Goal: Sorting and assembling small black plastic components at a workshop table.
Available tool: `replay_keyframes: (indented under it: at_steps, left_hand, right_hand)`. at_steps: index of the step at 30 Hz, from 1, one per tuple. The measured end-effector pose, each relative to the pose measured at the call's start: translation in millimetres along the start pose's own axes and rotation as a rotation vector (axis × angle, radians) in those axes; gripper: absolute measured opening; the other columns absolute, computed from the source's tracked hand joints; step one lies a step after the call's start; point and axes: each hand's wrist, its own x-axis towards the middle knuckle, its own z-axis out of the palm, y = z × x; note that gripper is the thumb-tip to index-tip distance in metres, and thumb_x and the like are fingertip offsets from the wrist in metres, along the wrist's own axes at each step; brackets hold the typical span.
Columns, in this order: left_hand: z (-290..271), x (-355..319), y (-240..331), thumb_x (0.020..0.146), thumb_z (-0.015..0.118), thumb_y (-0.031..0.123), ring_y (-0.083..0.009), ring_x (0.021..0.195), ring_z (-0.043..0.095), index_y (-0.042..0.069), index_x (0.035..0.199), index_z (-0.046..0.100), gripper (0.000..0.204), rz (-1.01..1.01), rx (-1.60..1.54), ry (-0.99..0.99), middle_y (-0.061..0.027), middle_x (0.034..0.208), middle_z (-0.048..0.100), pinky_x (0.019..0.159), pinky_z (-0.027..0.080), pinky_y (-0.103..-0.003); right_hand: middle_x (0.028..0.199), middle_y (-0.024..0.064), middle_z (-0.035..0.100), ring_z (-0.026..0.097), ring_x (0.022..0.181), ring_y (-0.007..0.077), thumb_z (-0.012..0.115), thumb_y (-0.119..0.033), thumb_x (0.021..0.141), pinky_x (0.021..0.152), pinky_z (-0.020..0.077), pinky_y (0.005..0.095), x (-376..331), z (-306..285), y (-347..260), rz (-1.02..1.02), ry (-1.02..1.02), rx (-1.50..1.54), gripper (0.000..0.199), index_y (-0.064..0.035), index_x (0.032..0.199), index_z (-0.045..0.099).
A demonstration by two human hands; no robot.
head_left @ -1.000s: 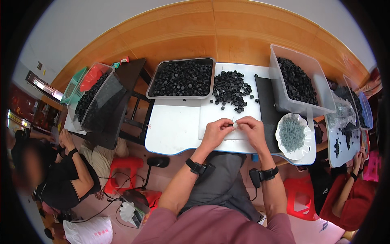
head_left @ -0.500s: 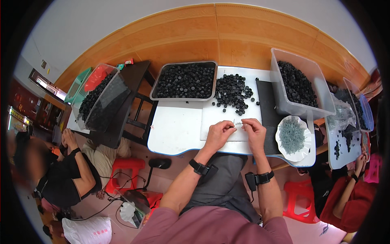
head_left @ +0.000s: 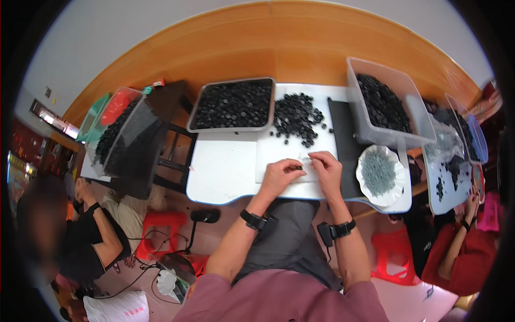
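Note:
My left hand [head_left: 280, 176] pinches a small black round piece [head_left: 299, 168] between thumb and fingertips, low over the white board [head_left: 266, 155]. Close beside it is my right hand [head_left: 329, 173], its thumb and fingers closed together; whatever is in them is too small to make out. A few thin grey-green pins [head_left: 304, 158] lie on the board by the right fingertips. Beyond both hands spreads a loose heap of black round pieces [head_left: 298, 117]. To the right, a white scalloped dish [head_left: 362, 187] holds many more thin grey-green pins.
A shallow tray [head_left: 230, 130] of black pieces stands at the back left, a deep clear bin [head_left: 386, 134] at the back right. Between board and bin lies a black mat [head_left: 344, 140]. People sit at tables on either side; red stools [head_left: 159, 228] stand on the floor.
The whole view has shifted slightly, with the table appearing further left. My right fingertips have moved a little away from the left ones, toward the pins.

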Motion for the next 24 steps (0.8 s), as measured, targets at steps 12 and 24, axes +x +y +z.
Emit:
replay_keyframes:
  at_steps: [12,24]
  left_hand:
    - [-5,0,1,0.084,0.084,0.005,-0.0076,0.079,0.069,0.000,0.104,0.076,0.021,-0.067,-0.020,-0.040,-0.0053,0.088,0.076,0.072,0.055,-0.022]
    - [-1,-2,3,0.084,0.083,0.006,-0.0091,0.080,0.071,0.001,0.109,0.076,0.026,0.017,0.035,0.004,-0.0060,0.093,0.078,0.075,0.057,-0.024]
  right_hand:
    - [0.101,0.0081,0.072,0.067,0.083,0.0124,0.062,0.004,0.093,0.075,0.0531,0.0250,2,1,-7,-0.017,-0.019,-0.030,0.020,0.0017,0.105,0.077]
    - [0.100,0.0081,0.071,0.066,0.083,0.0125,0.063,0.004,0.093,0.075,0.0529,0.0254,0,1,-9,-0.012,-0.034,-0.071,0.019,0.0016,0.105,0.077]
